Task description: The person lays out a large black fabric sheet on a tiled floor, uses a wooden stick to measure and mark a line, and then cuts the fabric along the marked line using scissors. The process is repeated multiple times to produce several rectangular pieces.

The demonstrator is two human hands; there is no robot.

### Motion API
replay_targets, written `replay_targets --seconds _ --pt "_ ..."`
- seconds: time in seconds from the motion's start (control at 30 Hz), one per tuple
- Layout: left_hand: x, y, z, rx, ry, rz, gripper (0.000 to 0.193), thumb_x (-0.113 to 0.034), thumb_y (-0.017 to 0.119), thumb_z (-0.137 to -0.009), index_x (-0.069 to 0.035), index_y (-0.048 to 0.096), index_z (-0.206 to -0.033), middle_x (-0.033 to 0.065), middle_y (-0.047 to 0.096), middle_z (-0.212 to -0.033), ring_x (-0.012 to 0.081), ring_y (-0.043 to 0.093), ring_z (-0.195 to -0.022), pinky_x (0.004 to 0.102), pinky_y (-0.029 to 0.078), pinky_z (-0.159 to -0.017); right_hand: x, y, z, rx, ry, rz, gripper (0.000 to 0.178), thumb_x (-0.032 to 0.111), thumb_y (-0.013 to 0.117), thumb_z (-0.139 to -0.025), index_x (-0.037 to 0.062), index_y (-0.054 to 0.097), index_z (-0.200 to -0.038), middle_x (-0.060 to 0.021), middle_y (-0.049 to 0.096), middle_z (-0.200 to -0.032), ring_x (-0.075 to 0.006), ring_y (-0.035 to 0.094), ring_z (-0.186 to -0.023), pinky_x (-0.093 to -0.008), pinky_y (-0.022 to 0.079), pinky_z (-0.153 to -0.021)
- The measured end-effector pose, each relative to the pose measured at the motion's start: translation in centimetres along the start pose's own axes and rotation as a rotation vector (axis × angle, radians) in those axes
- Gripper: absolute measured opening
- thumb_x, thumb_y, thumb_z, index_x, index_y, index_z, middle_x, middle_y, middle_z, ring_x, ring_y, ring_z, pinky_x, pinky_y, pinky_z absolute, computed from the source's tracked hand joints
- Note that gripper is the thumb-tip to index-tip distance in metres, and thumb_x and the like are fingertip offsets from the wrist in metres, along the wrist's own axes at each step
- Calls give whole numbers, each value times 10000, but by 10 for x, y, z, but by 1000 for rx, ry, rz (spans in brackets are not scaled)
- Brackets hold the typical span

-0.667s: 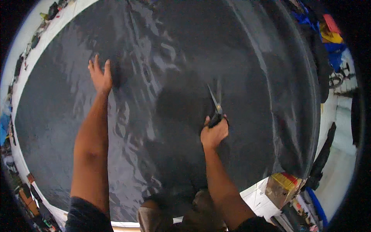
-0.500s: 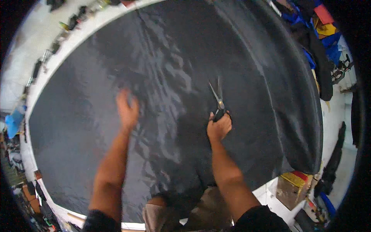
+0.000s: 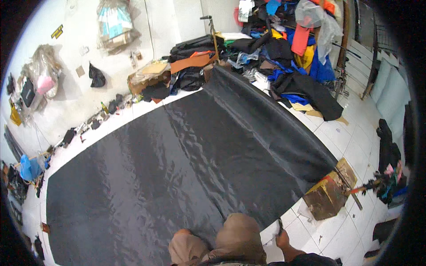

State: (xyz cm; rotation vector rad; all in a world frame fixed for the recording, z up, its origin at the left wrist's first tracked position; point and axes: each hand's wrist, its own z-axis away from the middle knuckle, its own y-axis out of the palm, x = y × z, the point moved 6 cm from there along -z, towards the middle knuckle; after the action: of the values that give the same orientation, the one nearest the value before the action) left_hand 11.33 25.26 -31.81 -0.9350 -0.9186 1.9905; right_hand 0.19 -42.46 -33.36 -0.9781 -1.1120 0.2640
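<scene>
A large sheet of shiny black fabric [image 3: 177,164] lies spread over a white tiled floor. My knees in tan trousers [image 3: 230,237] rest at its near edge. My right hand [image 3: 282,241] is low at the bottom edge, beside my right knee and over the bare tiles. It grips dark scissors [image 3: 279,225] that point up toward the fabric's edge. My left hand is out of view.
A worn cardboard box [image 3: 326,197] with a rod across it sits at the fabric's right corner. A heap of coloured cloth and clothes [image 3: 284,48] fills the far side. Plastic bags [image 3: 115,24] hang on the white wall. Small items line the left edge.
Both hands have come off the fabric. The left hand has dropped out of view, the right has pulled back to my knee with the scissors. The view now takes in the whole sheet.
</scene>
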Motion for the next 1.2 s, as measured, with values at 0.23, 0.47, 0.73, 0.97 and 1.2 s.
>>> replay_targets --seconds 0.23,0.47,0.73,0.97,1.2 --pt "66 52 72 66 6 116 374 -301 669 -821 38 607 -965 200 608 -961 336 591 -908 427 486 -788 -159 21 203 -316 717 -102 387 138 633 -805 -44 478 -1110 -190 628 -949 -382 625 -911 -457 495 -814" --pt "93 -11 57 -107 130 135 339 -275 659 -840 45 608 -938 181 624 -910 292 615 -862 392 496 -767 -169 83 167 376 667 274 224 198 598 -822 100 670 -1010 -88 673 -985 -250 650 -959 -416 530 -735" --pt "-85 -69 99 -235 339 576 437 -252 599 -904 32 501 -1220 188 550 -1173 307 526 -1104 401 442 -921 -89 18 68 201 334 421 264 286 579 -824 92 647 -989 -160 675 -933 -323 646 -928 -456 509 -816" --pt "-204 -55 171 -258 598 184 556 -251 654 -802 -10 463 -1266 262 388 -1317 423 375 -1254 489 315 -1047 34 94 -36 95 -186 420 643 558 560 -847 186 477 -1365 -182 337 -1465 -370 320 -1349 -529 255 -1093" --pt "-206 -84 208 -126 578 18 556 -229 706 -713 -22 481 -1178 272 407 -1221 436 420 -1152 519 348 -966 84 122 -47 -40 -400 376 440 448 600 -859 179 619 -1206 -172 481 -1337 -383 448 -1216 -634 298 -995"
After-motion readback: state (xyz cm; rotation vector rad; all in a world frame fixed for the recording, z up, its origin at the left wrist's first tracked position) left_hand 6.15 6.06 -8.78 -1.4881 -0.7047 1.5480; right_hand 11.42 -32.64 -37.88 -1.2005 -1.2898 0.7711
